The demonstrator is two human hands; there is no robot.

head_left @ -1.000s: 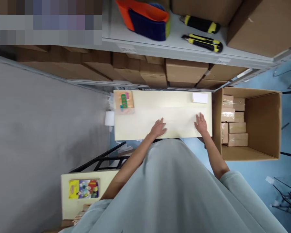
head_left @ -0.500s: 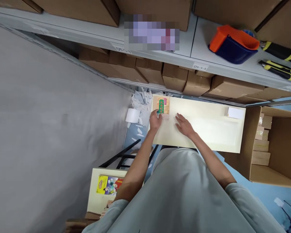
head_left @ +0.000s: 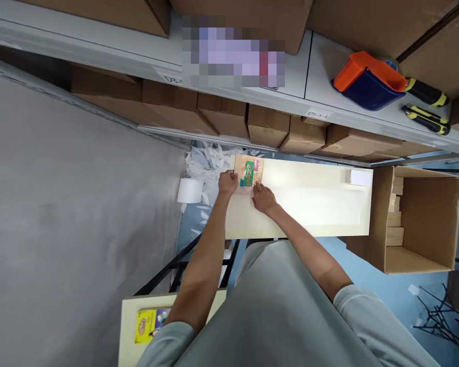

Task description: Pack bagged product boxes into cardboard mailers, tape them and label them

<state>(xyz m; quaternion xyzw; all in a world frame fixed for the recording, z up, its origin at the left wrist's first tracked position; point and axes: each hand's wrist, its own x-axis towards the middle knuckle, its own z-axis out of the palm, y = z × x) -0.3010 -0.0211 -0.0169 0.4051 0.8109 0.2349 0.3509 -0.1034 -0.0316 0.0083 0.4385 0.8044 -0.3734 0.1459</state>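
Observation:
On the far left end of the cream table (head_left: 290,204) lies a small flat tan pack (head_left: 259,176) with a green panel and a pink patch on its face. Fingers of my left hand (head_left: 228,182) are closed at the pack's left edge, seeming to pinch it. My right hand (head_left: 264,198) rests at its lower right corner, fingertips touching or very close, the fingers stretched out. Clear film seems to show along the near edge, too small to be sure.
A white box (head_left: 358,177) sits at the table's right end. Beside it stands an open carton (head_left: 428,219) holding small boxes. A white roll (head_left: 190,190) and paper scraps (head_left: 206,163) are at left. Overhead, a shelf (head_left: 290,99) bears cartons, a tape dispenser (head_left: 371,81) and cutters (head_left: 426,120).
My right hand has moved left to the pack's corner. My left hand has shifted from its lower edge to its left edge. The camera view has shifted a little.

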